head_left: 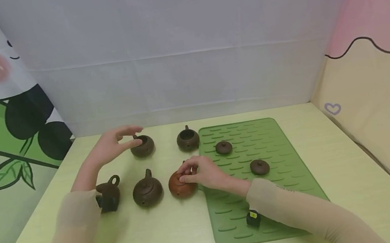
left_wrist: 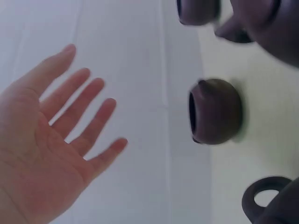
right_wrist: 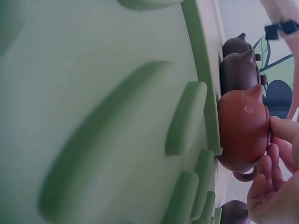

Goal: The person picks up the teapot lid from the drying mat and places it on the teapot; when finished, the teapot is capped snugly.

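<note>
My right hand point(head_left: 205, 173) pinches the lid point(right_wrist: 268, 116) of the reddish-brown teapot point(head_left: 181, 190), its knob hidden by the fingers. That lid sits on the pot's opening. Over at the back left, my left hand point(head_left: 111, 146) is raised with fingers straight and spread, holding nothing. It overlaps a dark lidless teapot point(head_left: 145, 148) in the head view, but the left wrist view shows the palm apart from that pot point(left_wrist: 218, 112). A dark lidded teapot point(head_left: 147, 192) stands left of the reddish one.
Another dark lidless teapot point(head_left: 188, 140) stands at the back. Two dark lids point(head_left: 223, 148) lie on the green ridged mat point(head_left: 234, 233) at right. A dark teapot point(head_left: 109, 191) is near my left wrist. Behind the table point(head_left: 152, 237) hangs a white cloth point(head_left: 185, 55).
</note>
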Tool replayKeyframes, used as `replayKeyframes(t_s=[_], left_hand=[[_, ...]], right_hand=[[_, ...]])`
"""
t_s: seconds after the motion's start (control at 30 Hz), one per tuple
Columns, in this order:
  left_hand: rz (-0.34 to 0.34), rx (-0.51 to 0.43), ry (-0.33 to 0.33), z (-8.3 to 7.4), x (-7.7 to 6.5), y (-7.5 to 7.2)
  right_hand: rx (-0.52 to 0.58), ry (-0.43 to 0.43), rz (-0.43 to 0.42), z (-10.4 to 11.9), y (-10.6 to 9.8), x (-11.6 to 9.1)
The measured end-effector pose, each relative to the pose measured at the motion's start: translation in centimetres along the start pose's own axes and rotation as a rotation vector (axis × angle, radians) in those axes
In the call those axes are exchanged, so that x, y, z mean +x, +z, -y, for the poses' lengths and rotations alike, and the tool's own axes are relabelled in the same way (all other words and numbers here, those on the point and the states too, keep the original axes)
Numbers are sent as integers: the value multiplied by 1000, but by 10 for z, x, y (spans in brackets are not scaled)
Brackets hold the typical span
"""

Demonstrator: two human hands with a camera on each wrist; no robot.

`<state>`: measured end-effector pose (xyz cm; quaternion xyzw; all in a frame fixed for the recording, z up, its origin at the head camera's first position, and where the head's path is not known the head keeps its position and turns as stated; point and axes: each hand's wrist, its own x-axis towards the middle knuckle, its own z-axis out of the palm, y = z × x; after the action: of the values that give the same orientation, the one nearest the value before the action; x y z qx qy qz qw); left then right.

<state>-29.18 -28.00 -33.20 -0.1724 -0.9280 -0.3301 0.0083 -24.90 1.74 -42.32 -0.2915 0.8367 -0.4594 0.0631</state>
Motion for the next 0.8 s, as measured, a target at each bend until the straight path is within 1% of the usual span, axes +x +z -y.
replayKeyframes(t_s=[0.1, 0.17, 0.33, 0.5, 0.63, 0.8], left_hand=[[-7, -76, -25, 16, 14, -5], [-10, -110, -38, 27, 21, -7], [-15, -74, -65, 55, 29, -4], [16, -75, -118, 80, 31, 7], [62, -68, -146, 90, 32, 14], [120, -46, -203, 91, 32, 17]], right_hand=[[5, -7, 1, -1, 1, 0], [3, -14, 8, -3, 2, 0], [-4, -20, 27, -4, 5, 0], [-10, -25, 32, -4, 5, 1], [-16, -29, 38, -3, 4, 2], [-24, -35, 46, -1, 1, 2]])
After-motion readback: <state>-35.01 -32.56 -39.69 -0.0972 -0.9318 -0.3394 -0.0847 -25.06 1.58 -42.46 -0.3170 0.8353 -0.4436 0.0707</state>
